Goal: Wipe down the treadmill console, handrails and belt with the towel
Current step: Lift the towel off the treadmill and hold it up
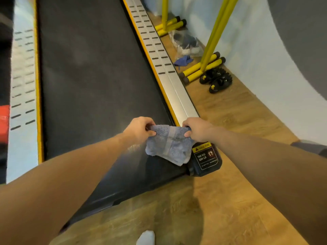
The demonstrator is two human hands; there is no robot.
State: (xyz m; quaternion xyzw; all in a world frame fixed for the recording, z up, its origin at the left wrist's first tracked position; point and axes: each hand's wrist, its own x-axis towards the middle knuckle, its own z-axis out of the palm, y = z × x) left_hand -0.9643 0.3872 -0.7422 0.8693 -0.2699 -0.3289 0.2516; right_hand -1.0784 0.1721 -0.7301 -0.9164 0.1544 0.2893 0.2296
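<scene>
Two hands, left (139,130) and right (197,130), each pinched a top corner of the folded blue-grey terry towel (169,145), grips closed tight, apparently spreading it to wipe the black treadmill belt (95,82).

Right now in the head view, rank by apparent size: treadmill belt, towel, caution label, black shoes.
1. treadmill belt
2. towel
3. black shoes and caution label: they look alike, and the shoes lie farther off, so unranked.

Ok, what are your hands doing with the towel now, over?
Left hand and right hand both gripping the blue towel. Towel hanging over the belt's back corner. Nothing in the way on the belt.
</scene>
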